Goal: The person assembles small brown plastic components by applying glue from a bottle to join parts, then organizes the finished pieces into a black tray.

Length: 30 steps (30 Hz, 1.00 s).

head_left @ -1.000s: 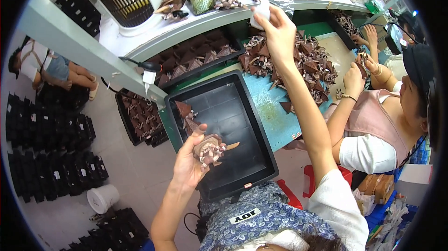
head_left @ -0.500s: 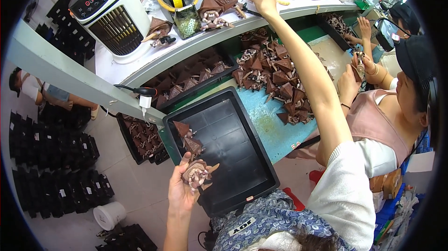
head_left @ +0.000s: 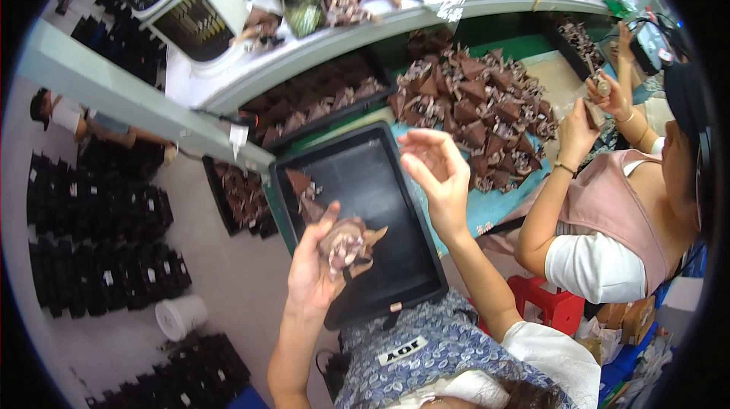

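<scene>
Holding a small brown folded piece (head_left: 346,245) in our left hand (head_left: 315,272), fingers wrapped round it from below, we keep it over the near left part of the black tray (head_left: 395,257). Our right hand (head_left: 437,177) hovers open above the tray's far right edge, fingers spread and slightly curled, gripping nothing. Two more brown pieces (head_left: 304,192) lie in the tray's far left corner. Beyond the tray, a heap of brown pieces (head_left: 475,101) covers the worktop (head_left: 487,211). At right, a person in a pink apron (head_left: 616,203) works with both hands raised. A white fan heater (head_left: 190,6) stands on the far shelf.
</scene>
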Tool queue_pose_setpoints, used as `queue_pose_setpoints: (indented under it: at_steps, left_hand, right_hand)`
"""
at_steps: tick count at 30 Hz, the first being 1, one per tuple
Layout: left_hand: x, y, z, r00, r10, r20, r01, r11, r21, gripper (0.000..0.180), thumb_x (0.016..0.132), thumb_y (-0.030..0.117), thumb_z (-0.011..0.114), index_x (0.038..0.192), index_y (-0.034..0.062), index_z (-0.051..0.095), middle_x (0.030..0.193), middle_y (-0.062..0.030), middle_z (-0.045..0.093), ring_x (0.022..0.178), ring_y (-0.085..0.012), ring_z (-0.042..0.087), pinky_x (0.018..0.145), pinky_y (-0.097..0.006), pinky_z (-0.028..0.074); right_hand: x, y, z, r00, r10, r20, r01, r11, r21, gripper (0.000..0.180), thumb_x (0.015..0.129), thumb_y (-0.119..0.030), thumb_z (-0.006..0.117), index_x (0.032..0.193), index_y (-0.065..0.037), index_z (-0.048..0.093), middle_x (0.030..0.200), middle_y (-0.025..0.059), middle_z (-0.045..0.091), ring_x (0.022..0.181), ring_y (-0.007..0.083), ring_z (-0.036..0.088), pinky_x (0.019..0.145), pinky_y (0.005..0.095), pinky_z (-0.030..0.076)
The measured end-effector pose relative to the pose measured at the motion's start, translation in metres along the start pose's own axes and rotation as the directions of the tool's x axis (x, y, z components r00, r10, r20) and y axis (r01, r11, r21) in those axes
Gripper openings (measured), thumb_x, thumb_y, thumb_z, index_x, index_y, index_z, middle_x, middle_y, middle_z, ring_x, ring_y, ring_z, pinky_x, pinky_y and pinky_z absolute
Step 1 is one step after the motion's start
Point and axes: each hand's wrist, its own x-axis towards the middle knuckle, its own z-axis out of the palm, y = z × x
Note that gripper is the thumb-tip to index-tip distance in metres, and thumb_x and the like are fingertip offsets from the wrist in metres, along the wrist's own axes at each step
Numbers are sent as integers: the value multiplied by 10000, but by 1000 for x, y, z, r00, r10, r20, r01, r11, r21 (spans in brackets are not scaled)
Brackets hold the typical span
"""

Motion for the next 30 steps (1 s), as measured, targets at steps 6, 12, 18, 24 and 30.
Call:
queue_pose_setpoints:
  at_steps: [6, 12, 18, 24, 30]
  left_hand:
    - [-7, -23, 29, 997, 78, -4, -78, 997, -27, 279, 912, 160, 461, 1185, 104, 452, 1039, -226, 593, 909, -375, 629, 741, -425, 568]
    - [-16, -35, 32, 993, 96, -70, -90, 992, 85, 299, 909, 214, 437, 1176, 80, 450, 978, -205, 622, 906, -322, 637, 765, -395, 556]
    - [-27, -35, 30, 995, 69, -67, -60, 989, 134, 289, 939, 260, 432, 1162, 77, 456, 976, -189, 624, 857, -302, 649, 709, -366, 566]
    - [-41, -18, 14, 1000, 11, -18, -9, 992, 123, 277, 937, 182, 459, 1195, 90, 414, 938, -183, 621, 831, -306, 655, 623, -336, 580]
    - [-43, 6, -26, 997, -36, -75, 53, 968, 244, 265, 931, 228, 473, 1177, 130, 456, 946, -170, 641, 766, -278, 681, 437, -324, 574]
  right_hand:
    - [-54, -3, -14, 963, 211, 168, -221, 974, 42, 252, 836, -2, 614, 1076, 30, 544, 1038, 100, 605, 907, 109, 562, 823, 240, 451]
    - [-62, 1, -41, 947, 289, 139, -290, 957, -12, 229, 855, -12, 611, 1071, 31, 548, 1027, 110, 618, 949, 122, 579, 857, 240, 457]
    - [-77, -1, -47, 965, 256, 61, -252, 965, -65, 210, 860, -13, 601, 1060, 33, 556, 994, 109, 631, 921, 124, 593, 850, 244, 466]
    - [-108, 0, -24, 965, 261, 30, -256, 960, -115, 201, 860, -8, 597, 1052, 36, 559, 987, 109, 634, 905, 125, 599, 843, 246, 472]
    - [-135, 4, 1, 946, 322, -30, -323, 939, -119, 201, 851, 5, 606, 1045, 36, 563, 981, 112, 632, 919, 127, 602, 840, 241, 479]
